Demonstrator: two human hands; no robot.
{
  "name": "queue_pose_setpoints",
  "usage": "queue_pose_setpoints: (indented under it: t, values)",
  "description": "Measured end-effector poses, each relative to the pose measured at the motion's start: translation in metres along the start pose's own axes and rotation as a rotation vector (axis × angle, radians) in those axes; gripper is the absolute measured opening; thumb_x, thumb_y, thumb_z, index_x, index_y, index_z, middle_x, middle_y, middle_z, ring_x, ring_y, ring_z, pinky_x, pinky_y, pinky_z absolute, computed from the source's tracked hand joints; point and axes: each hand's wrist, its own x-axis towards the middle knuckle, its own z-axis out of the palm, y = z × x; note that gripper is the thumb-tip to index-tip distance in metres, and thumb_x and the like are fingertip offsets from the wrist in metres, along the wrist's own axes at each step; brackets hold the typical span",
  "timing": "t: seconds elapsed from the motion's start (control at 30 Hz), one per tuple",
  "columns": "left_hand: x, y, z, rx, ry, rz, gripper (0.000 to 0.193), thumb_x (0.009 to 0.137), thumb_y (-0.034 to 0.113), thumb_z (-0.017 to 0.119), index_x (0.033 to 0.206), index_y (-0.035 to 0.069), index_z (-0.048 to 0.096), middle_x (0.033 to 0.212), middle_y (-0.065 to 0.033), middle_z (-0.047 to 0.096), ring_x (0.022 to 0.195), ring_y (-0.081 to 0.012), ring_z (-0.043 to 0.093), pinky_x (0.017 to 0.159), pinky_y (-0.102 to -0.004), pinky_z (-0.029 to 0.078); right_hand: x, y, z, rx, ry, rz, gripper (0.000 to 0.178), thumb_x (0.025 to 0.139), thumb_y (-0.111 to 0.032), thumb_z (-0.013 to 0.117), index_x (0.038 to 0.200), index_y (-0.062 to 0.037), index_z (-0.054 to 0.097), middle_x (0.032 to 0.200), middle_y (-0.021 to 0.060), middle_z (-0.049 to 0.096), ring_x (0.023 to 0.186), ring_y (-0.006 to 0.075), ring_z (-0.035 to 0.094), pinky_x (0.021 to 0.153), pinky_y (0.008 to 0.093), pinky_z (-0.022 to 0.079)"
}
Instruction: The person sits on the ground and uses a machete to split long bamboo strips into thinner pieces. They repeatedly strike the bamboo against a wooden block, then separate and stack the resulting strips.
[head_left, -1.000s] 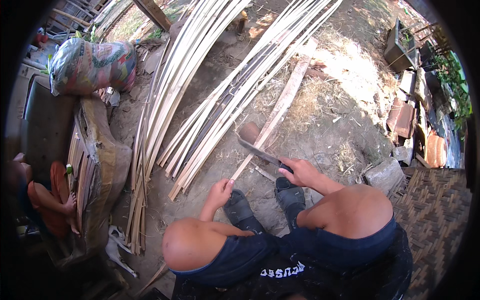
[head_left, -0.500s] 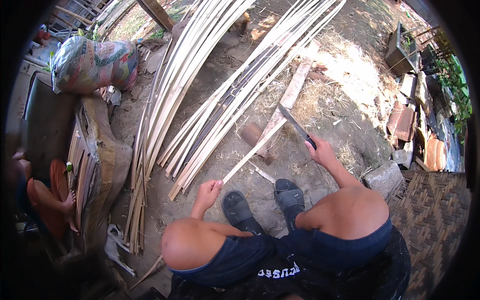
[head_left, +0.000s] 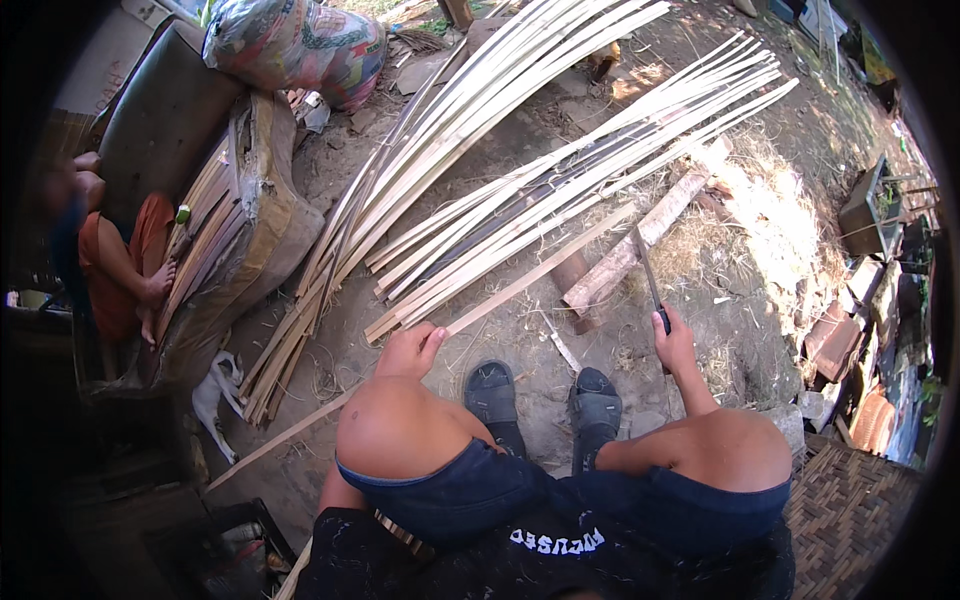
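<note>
Closed around a long, pale bamboo strip (head_left: 540, 266) is my left hand (head_left: 408, 352), in front of my left knee. The strip slants from the lower left up to the far right, its far end in the air or over the ground near a log (head_left: 645, 236); which, I cannot tell. My right hand (head_left: 676, 346) grips the dark handle of a long knife (head_left: 648, 268). Its blade points away from me, beside the log and apart from the strip. A shorter round piece of wood (head_left: 572, 272) lies by the log's near end.
Two bundles of bamboo strips (head_left: 470, 130) (head_left: 590, 185) lie beyond my left hand. At left are a worn sofa (head_left: 285, 215), a seated person's bare feet (head_left: 155, 285), a stuffed sack (head_left: 300, 45) and a white animal (head_left: 212, 405). A woven mat (head_left: 850, 510) is at lower right.
The strip has shifted away from the knife and log to the left, with a long tail now behind my left hand. My right hand has drawn the knife nearer. The view has turned left.
</note>
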Motion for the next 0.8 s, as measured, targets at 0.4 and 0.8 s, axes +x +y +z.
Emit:
queue_pose_setpoints:
  t: [0.4, 0.8]
  values:
    - [0.02, 0.07, -0.042, 0.257, -0.079, 0.164, 0.041, 0.099, 0.039, 0.049, 0.085, 0.007, 0.071, 0.084, -0.0177, 0.07, 0.082, -0.0397, 0.067, 0.075, -0.0513, 0.052, 0.011, 0.011, 0.024, -0.067, -0.029, -0.121, 0.043, 0.102, -0.032, 0.053, 0.134, -0.0052, 0.056, 0.094, 0.0208, 0.07, 0.081, 0.0308, 0.067, 0.076, 0.0392, 0.051]
    - [-0.034, 0.0, -0.037, 0.247, -0.055, 0.086, 0.04, 0.097, 0.043, 0.05, 0.093, 0.009, 0.072, 0.088, -0.0157, 0.071, 0.091, -0.0376, 0.066, 0.08, -0.051, 0.052, -0.023, 0.005, 0.012, -0.143, -0.171, -0.053, 0.044, 0.102, -0.031, 0.051, 0.136, -0.0043, 0.054, 0.107, 0.0265, 0.067, 0.093, 0.0393, 0.065, 0.083, 0.0434, 0.049]
